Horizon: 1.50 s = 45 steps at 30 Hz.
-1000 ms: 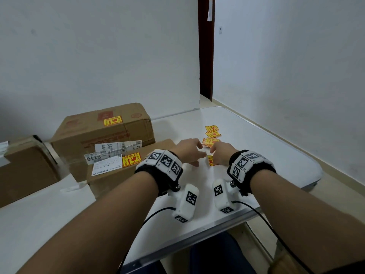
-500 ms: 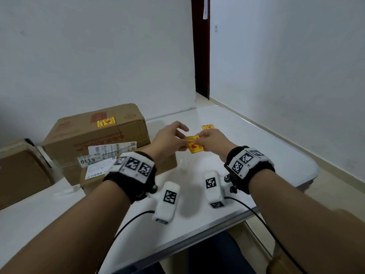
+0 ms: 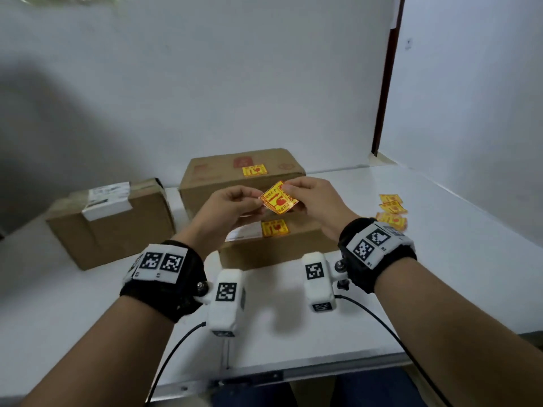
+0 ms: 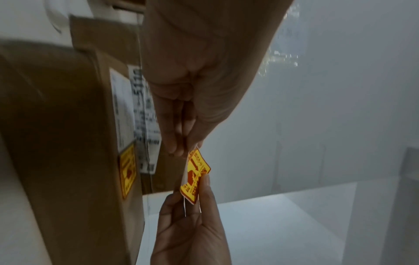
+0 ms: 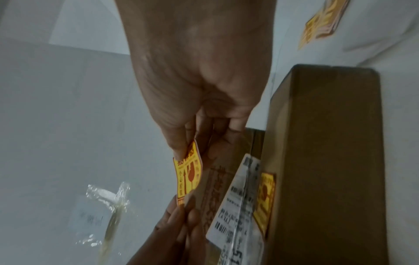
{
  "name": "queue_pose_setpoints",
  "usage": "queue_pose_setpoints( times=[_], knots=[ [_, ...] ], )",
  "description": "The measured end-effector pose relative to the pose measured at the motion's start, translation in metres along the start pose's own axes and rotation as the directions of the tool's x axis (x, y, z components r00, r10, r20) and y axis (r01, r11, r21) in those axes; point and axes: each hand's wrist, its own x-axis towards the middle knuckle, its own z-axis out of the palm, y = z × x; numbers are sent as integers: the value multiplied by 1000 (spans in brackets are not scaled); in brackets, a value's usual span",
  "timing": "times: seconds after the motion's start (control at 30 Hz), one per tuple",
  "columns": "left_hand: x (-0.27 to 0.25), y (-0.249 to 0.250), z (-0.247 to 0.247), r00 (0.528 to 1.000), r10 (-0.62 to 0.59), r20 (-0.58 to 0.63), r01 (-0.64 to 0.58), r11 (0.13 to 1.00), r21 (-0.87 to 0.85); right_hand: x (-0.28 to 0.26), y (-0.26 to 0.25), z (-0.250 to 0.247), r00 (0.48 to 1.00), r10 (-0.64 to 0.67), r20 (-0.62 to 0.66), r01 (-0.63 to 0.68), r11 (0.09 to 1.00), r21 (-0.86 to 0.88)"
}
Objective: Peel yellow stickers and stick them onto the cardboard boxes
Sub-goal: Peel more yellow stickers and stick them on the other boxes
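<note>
Both hands hold one yellow sticker point(image 3: 278, 198) with red print in the air above the low front cardboard box point(image 3: 279, 245). My left hand point(image 3: 235, 205) pinches its left corner; my right hand point(image 3: 308, 195) pinches its upper right edge. The left wrist view shows that sticker point(image 4: 195, 176) with its white backing between the two hands' fingertips; in the right wrist view the sticker point(image 5: 188, 174) bows. A large box point(image 3: 241, 177) behind carries a yellow sticker point(image 3: 254, 170), and the front box has one point(image 3: 274, 228) too. The left box point(image 3: 114, 218) shows no yellow sticker.
Several loose yellow stickers point(image 3: 390, 211) lie on the white table point(image 3: 440, 259) to the right. White shipping labels point(image 3: 109, 195) sit on the left box. A wall stands close behind, with a dark door frame point(image 3: 385, 83) at the right. The table's near edge point(image 3: 293, 374) is below my wrists.
Both hands have lifted a sticker off the table and raised it over the front box. My head has turned left, so the boxes sit centre and the sticker pile lies at the right.
</note>
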Motion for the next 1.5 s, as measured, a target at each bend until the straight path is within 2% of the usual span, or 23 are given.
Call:
queue_pose_setpoints(
  times=[0.1,0.23,0.43,0.6,0.73,0.9,1.0,1.2,1.33,1.5],
  knots=[
    [-9,-4,-20,999,-23,-25,23,1000,-13,2,-3,20,998,-31,54,34,997,-62],
    [-16,-10,-37,999,-41,-27,40,999,-28,2,-6,37,993,-42,113,45,999,-27],
    [-25,-15,-52,996,-80,-29,78,996,-48,7,-5,55,983,-46,179,59,996,-66],
    [-29,-18,-59,994,-106,-8,106,992,-67,7,-4,63,980,-81,181,91,995,-47],
    [-32,-19,-58,990,-138,6,137,974,-183,6,-1,66,982,-93,164,107,991,-80],
    [-35,-19,-49,992,-124,-22,114,958,-263,8,4,71,989,-55,135,76,986,-149],
    [-37,-19,-43,991,-134,4,130,953,-273,7,6,73,986,-123,110,146,961,-234],
    [-40,-20,-48,978,-194,73,207,937,-280,3,6,69,942,-319,106,332,830,-448],
    [-41,-18,-45,977,-213,23,209,925,-317,1,2,71,913,-398,94,392,785,-479],
    [-40,-19,-38,983,-186,12,181,939,-294,0,0,72,903,-422,87,409,778,-477]
  ],
)
